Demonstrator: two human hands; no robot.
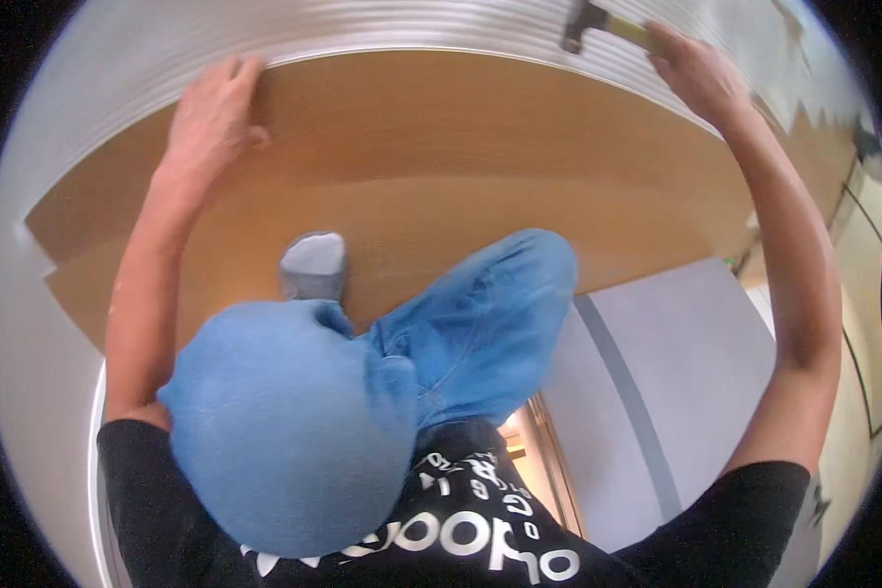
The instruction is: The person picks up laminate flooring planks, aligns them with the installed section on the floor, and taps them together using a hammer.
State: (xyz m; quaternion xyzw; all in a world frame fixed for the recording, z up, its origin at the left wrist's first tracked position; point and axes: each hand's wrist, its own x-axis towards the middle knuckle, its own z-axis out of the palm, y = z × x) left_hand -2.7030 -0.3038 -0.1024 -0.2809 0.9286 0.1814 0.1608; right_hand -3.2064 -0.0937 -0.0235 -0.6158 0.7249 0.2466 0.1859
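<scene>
My right hand (701,80) is closed around the yellowish handle of a hammer (585,26). The hammer is raised beyond the far edge of the boards, its dark head pointing left. On the far left, my left hand (216,113) rests at the edge of a brown wood-look floor board (441,118). Its fingers reach toward the ribbed silvery sheet, and the thumb stands apart over the board. I see nothing held in it, though the fingertips are partly blurred. A second board (431,211) lies against the near side of this one.
Silvery ribbed underlay (412,24) spreads beyond the boards. A white wall (29,323) runs along the left. My grey-socked foot (314,263) and bent knees are on the boards. At right lies a grey panel (676,363) with a darker stripe; light floor tiles (867,294) show farther right.
</scene>
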